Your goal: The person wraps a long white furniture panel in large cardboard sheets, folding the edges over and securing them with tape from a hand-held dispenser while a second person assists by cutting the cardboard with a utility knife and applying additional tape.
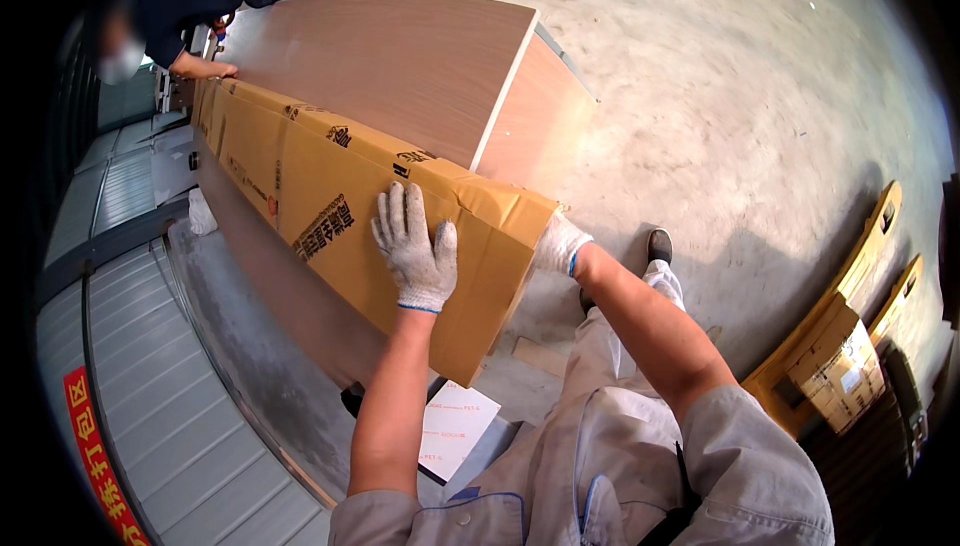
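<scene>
At centre frame, a long brown corrugated cardboard sleeve [330, 196] covers the near edge of a large wood-veneer door panel [400, 66]. Both white knit-gloved hands work its near end: the left hand [415, 246] lies flat and spread on its face, the right hand [560, 244] curls round the end corner at three o'clock. Most of the panel looks bare, so the wrapping seems only begun. At eleven o'clock another person's hand [205, 69] steadies the far end. White paper sheet [455, 428] lies at six o'clock, stacked printed cartons [838, 366] at four, red strip sign [100, 461] at eight.
</scene>
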Demonstrator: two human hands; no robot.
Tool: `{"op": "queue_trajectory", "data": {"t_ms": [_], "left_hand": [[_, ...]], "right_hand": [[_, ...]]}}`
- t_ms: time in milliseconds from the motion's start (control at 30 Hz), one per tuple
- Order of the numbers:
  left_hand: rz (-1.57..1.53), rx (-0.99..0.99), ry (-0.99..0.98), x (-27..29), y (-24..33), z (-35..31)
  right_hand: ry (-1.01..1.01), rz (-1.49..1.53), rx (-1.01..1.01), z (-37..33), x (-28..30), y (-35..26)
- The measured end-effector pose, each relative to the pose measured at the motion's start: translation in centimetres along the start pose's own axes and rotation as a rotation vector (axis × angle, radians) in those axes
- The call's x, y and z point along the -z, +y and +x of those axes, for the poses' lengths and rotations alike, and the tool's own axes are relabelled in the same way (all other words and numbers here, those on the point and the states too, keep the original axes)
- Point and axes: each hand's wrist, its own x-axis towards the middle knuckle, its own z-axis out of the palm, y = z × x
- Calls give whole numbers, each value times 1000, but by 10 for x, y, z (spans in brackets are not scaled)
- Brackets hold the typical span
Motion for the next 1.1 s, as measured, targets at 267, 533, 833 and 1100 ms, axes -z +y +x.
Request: {"op": "queue_trajectory", "data": {"t_ms": [267,533,833,1100], "left_hand": [[-2,5,-8,2,-3,-1],[-22,16,-4,0,-2,1],[-6,17,-5,1,1,1],[3,29,4,1,0,1]], "right_hand": [[48,-287,-237,6,-6,-28],[84,-333,-259,-4,2,-34],[-61,-231,-415,-7,22,-53],[75,-144,-365,-7,19,-47]]}}
